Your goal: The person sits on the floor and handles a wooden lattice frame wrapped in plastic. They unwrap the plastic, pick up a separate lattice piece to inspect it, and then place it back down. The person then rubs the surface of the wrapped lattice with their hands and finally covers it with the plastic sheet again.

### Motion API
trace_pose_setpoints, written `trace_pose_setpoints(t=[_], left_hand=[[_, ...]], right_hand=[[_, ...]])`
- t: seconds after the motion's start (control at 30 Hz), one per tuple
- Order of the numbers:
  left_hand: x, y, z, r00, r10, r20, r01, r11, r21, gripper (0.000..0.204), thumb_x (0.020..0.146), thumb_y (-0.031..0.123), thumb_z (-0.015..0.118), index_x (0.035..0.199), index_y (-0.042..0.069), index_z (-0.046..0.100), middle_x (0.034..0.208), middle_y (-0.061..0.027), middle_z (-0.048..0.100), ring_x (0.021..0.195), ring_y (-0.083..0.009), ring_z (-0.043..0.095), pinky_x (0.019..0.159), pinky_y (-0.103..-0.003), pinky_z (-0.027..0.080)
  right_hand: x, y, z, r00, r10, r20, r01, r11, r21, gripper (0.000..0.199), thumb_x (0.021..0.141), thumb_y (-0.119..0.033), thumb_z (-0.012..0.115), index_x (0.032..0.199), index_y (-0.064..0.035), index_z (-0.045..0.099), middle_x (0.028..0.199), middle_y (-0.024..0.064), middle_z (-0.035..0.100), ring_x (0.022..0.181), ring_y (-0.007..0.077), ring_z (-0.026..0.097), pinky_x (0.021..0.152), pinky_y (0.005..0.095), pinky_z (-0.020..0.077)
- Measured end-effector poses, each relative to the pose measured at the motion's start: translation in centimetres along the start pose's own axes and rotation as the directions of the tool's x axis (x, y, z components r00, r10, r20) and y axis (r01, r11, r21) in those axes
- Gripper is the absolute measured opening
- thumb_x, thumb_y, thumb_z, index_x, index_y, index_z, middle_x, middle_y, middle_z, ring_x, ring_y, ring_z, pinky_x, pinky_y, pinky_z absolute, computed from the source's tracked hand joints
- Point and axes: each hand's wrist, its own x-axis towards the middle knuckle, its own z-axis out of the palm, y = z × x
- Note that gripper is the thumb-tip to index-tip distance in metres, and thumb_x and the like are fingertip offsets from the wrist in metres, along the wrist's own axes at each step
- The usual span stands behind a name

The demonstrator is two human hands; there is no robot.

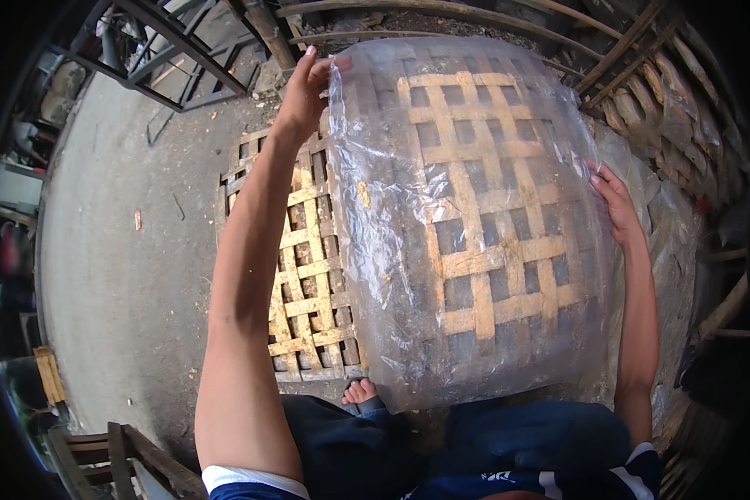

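A clear, wrinkled plastic sheet [383,333] spreads in front of me. Through it shows a woven bamboo panel [475,200] with wide strips and square gaps. My left hand [307,87] grips the sheet at its far left corner, some fingers lying behind the film. At the sheet's right edge, my right hand [615,200] pinches the plastic between thumb and fingers. To the left, partly under the sheet and behind my left forearm, a second woven bamboo panel [308,275] lies uncovered on the ground.
Grey concrete floor [117,275] stretches along the left. A dark metal frame [167,50] stands at the far left. Wooden poles [442,12] run along the back, and more crumpled plastic [662,250] lies at the right. A wooden stool [112,458] is near lower left.
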Motion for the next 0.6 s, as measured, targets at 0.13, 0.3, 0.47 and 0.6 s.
trace_pose_setpoints(t=[0.13,0.3,0.47,0.6], left_hand=[[3.3,-1.2,-0.4,0.992,0.125,-0.007,-0.123,0.986,0.115,0.074,0.101,0.069,0.034,0.142,0.014,0.062,0.164,-0.0161,0.02,0.15,-0.0301,0.022,0.121,-0.051,0.021],[4.4,-1.7,-2.6,0.939,0.344,-0.024,-0.331,0.919,0.212,0.068,0.101,0.068,0.036,0.144,0.021,0.062,0.172,-0.0138,-0.02,0.159,-0.0278,-0.017,0.125,-0.058,0.006],[1.0,-2.4,-2.5,0.961,0.151,-0.232,-0.12,0.982,0.143,0.073,0.102,0.063,0.044,0.153,0.011,0.046,0.161,-0.0097,0.039,0.148,-0.0293,0.033,0.121,-0.055,0.024],[-0.7,-1.3,-2.5,0.977,-0.095,-0.192,0.125,0.981,0.151,0.073,0.102,0.06,0.047,0.155,0.009,0.043,0.158,-0.0122,0.043,0.14,-0.0304,0.045,0.114,-0.049,0.037]], right_hand=[[0.0,0.1,-0.4,0.999,0.029,0.045,-0.031,0.999,0.039,0.04,0.104,-0.023,0.06,0.141,-0.0073,0.058,0.124,0.0009,0.065,0.111,0.0104,0.061,0.097,0.0283,0.0491],[-0.2,-0.3,0.2,0.998,0.052,0.037,-0.052,0.998,0.019,0.041,0.104,-0.024,0.059,0.141,-0.0066,0.057,0.124,0.0005,0.065,0.114,0.0107,0.06,0.099,0.0285,0.048],[-0.3,-0.3,-0.1,0.997,0.073,0.011,-0.073,0.997,0.024,0.043,0.103,-0.026,0.059,0.141,-0.0072,0.058,0.126,-0.0001,0.064,0.114,0.0108,0.06,0.099,0.0273,0.0464],[-0.3,-0.4,0.0,0.998,0.058,0.005,-0.058,0.998,0.035,0.044,0.102,-0.028,0.06,0.141,-0.0079,0.058,0.128,-0.0003,0.063,0.117,0.0104,0.057,0.101,0.027,0.0435]])
